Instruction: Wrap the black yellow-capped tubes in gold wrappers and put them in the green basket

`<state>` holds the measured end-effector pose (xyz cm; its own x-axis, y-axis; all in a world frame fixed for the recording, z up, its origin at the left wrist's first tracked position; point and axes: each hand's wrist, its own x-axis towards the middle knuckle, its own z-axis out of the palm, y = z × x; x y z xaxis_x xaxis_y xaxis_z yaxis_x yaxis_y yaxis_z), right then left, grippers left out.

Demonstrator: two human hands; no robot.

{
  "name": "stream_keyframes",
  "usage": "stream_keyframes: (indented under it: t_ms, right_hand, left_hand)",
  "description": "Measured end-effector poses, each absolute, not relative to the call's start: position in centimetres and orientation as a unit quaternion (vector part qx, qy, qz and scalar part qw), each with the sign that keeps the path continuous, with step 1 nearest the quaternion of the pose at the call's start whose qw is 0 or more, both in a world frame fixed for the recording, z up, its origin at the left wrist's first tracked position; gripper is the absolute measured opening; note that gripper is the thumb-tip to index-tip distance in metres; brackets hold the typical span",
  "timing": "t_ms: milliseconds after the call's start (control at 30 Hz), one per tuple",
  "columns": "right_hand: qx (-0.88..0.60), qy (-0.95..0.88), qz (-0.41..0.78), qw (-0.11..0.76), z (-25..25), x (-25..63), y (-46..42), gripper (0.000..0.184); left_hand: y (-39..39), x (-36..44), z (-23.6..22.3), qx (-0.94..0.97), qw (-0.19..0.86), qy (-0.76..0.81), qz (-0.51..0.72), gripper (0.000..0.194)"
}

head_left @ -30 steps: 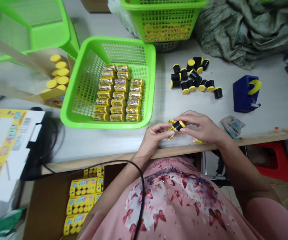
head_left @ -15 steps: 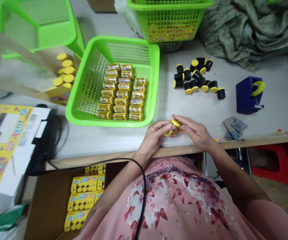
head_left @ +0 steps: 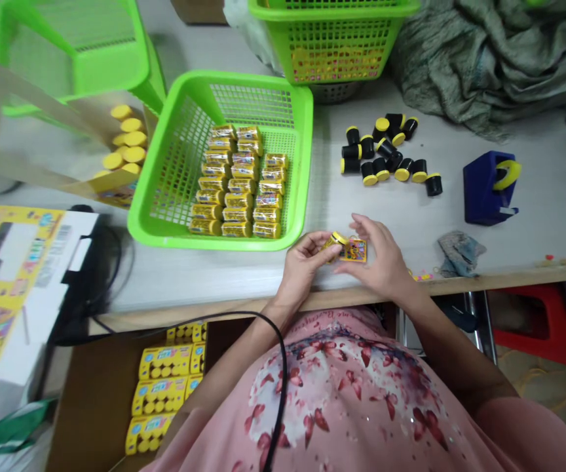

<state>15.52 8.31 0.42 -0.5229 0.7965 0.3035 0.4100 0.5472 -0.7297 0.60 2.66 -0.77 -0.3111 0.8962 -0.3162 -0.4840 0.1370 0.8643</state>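
Note:
My left hand [head_left: 301,267] is closed around a small yellow-lidded jar [head_left: 336,240], tilted with its lid toward my right hand. A yellow printed label [head_left: 355,250] lies flat beside the jar; whether it touches the jar I cannot tell. My right hand [head_left: 384,262] curves around the label's right side, thumb and fingers apart, with nothing gripped between them. Left of my hands, a green basket [head_left: 219,242] holds rows of yellow wrapped jars [head_left: 238,199]. Several black jars with yellow lids [head_left: 386,147] lie loose beyond my right hand.
A blue tape dispenser [head_left: 484,190] and a crumpled cloth [head_left: 460,252] sit at the right. Another green basket [head_left: 339,39] stands at the back. A carton [head_left: 81,406] of yellow packs lies below the wooden table edge [head_left: 244,307]. A black cable [head_left: 283,367] crosses in front.
My right hand has opened away from the jar, its fingers now spread. The jar has tipped over in my left hand, and the label now shows flat beside it.

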Motion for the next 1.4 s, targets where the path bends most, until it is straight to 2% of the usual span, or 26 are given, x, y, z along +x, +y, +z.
stream_keyframes:
  t_ms: [67,133,300,533,667,867,1033,1100,1267,1400]
  right_hand:
    - [-0.333,-0.862,0.205,0.323,0.3,15.1,7.6,0.074]
    - [-0.313,-0.872,0.159,0.341,0.1,14.7,7.0,0.068]
    - [-0.285,-0.849,0.243,0.373,0.0,14.7,6.4,0.071]
    - [-0.251,-0.847,0.274,0.381,0.4,15.4,6.4,0.072]
    - [-0.243,-0.865,0.243,0.366,0.5,15.7,6.4,0.074]
    - [-0.219,-0.898,0.180,0.335,0.1,15.5,6.2,0.071]
    - [-0.248,-0.876,0.178,0.373,-0.4,15.2,6.6,0.072]
    - [-0.237,-0.885,0.207,0.343,0.5,15.6,7.3,0.072]
    - [-0.119,-0.948,0.248,0.162,4.2,16.7,9.5,0.054]
    - [-0.094,-0.957,0.244,0.124,6.9,15.5,12.3,0.033]
  left_hand:
    - [2.8,0.7,-0.7,0.198,0.564,0.498,0.628,0.040]
    - [2.8,0.8,-0.4,0.190,0.590,0.475,0.624,0.042]
    - [2.4,0.3,0.3,0.156,0.725,0.398,0.541,0.045]
    - [2.0,-0.3,0.8,0.145,0.743,0.398,0.518,0.037]
    - [2.0,-0.1,1.0,0.142,0.711,0.448,0.523,0.033]
    - [2.4,0.5,1.2,0.208,0.579,0.548,0.567,0.037]
    - [2.5,0.4,1.5,0.273,0.525,0.566,0.575,0.047]
    - [2.3,0.3,1.3,0.272,0.542,0.540,0.583,0.054]
    - [1.5,-0.3,0.5,0.241,0.615,0.468,0.588,0.065]
    - [1.3,-0.6,0.1,0.194,0.657,0.412,0.600,0.065]
